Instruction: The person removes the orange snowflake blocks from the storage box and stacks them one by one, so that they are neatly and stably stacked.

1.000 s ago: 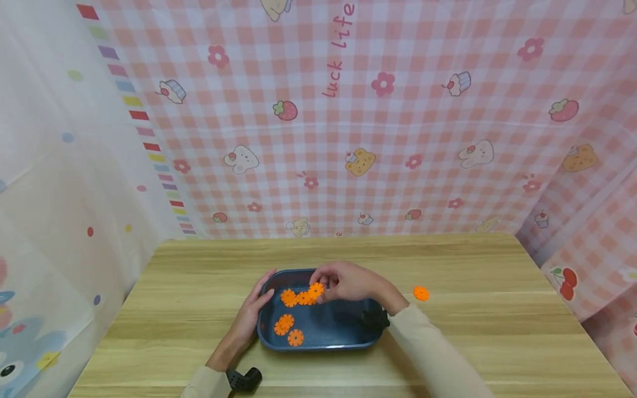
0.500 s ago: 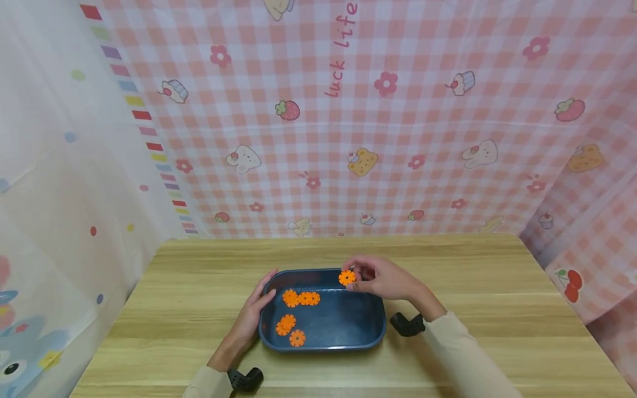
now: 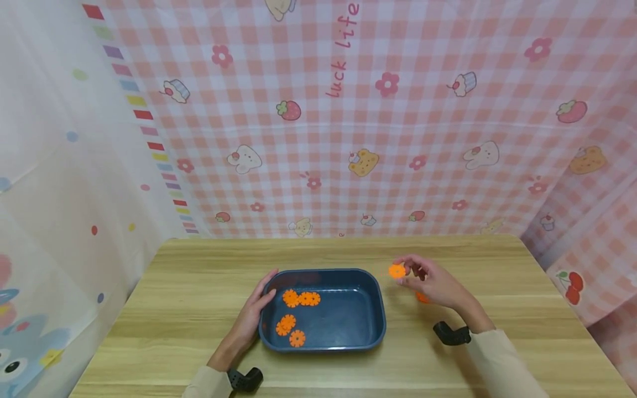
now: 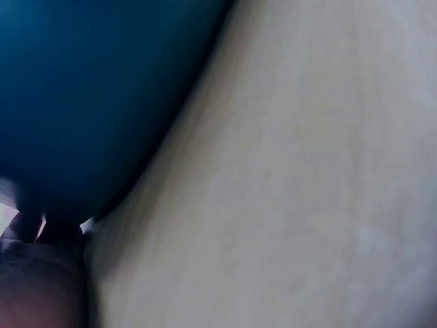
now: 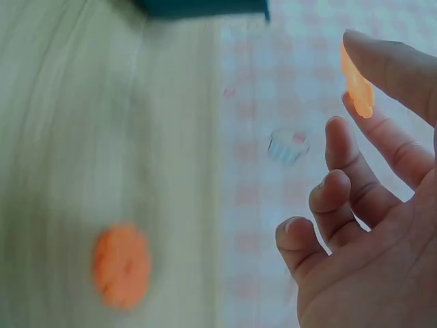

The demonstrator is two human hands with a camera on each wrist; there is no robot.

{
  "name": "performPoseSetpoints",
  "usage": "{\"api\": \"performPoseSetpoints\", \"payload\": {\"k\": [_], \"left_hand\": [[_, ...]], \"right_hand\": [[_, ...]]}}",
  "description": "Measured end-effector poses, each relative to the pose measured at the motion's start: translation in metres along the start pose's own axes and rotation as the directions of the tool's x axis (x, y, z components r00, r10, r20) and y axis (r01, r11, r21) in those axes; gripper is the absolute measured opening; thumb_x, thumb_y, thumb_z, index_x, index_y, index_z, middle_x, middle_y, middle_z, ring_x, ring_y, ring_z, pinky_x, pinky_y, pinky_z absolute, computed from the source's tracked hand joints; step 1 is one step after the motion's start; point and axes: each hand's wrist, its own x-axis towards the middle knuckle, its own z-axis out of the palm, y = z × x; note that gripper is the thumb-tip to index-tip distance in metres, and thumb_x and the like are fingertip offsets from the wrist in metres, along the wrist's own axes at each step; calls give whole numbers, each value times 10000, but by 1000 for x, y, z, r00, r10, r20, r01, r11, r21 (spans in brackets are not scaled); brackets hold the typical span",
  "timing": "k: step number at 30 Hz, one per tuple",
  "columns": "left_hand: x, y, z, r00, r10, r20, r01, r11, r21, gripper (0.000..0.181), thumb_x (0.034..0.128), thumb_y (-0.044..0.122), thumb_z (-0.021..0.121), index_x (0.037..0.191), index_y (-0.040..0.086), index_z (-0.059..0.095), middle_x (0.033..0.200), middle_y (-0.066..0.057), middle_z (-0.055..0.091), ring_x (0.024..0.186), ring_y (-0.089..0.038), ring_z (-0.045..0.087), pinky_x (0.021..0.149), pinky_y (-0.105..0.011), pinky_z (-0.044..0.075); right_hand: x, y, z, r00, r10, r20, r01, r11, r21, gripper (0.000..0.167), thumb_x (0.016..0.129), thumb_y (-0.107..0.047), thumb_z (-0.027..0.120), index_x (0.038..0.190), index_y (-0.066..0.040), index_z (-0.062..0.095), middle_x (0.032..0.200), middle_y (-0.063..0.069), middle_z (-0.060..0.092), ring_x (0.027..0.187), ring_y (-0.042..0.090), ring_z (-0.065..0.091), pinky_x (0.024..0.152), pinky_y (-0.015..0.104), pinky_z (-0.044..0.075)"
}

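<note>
An orange notched disc [image 3: 397, 271] is pinched between thumb and index finger of my right hand [image 3: 433, 283], above the table right of the dark blue tray [image 3: 343, 323]. The right wrist view shows the pinched disc [image 5: 358, 80] nearly edge-on. A second orange disc [image 3: 422, 297] lies on the table, partly hidden below that hand; the right wrist view shows it whole [image 5: 123, 266]. My left hand [image 3: 250, 309] rests on the tray's left rim, thumb over the edge. Inside the tray, several orange discs [image 3: 297, 338] lie towards its left side.
The wooden table [image 3: 189, 309] surrounds the tray. A pink checked cloth [image 3: 323, 127] hangs behind it, with a pale patterned cloth [image 3: 45, 138] at the left. Black wrist devices [image 3: 450, 333] sit by both wrists.
My right hand has moved right, out of the tray and over the table, carrying the pinched disc. The left hand and the tray have stayed in place.
</note>
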Motion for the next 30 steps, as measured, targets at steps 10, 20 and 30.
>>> {"api": "performPoseSetpoints", "payload": {"k": [10, 20, 30], "left_hand": [[0, 1, -1, 1000, -6, 1, 6, 1000, -16, 532, 1077, 256, 374, 1585, 201, 225, 1646, -21, 161, 1492, -258, 197, 1194, -469, 170], [0, 3, 0, 1000, -10, -8, 11, 1000, 12, 529, 1074, 261, 383, 1582, 208, 245, 1643, -3, 171, 1502, -247, 173, 1200, -476, 147], [1, 6, 0, 1000, -6, 2, 6, 1000, 12, 525, 1075, 234, 380, 1579, 187, 243, 1647, -41, 157, 1503, -288, 166, 1202, -508, 131]], "right_hand": [[-25, 44, -16, 997, 56, -55, -54, 998, 40, 302, 937, -193, 690, 1213, -94, 619, 912, 74, 508, 734, 169, 453, 622, 268, 383], [-35, 69, -18, 991, 136, -16, -134, 989, 67, 306, 915, -151, 707, 1185, -34, 623, 900, 85, 531, 765, 144, 473, 650, 252, 403], [-36, 72, -19, 990, 134, 47, -138, 985, 102, 345, 882, -152, 742, 1168, -1, 622, 901, 92, 521, 777, 123, 463, 666, 233, 401]]}}
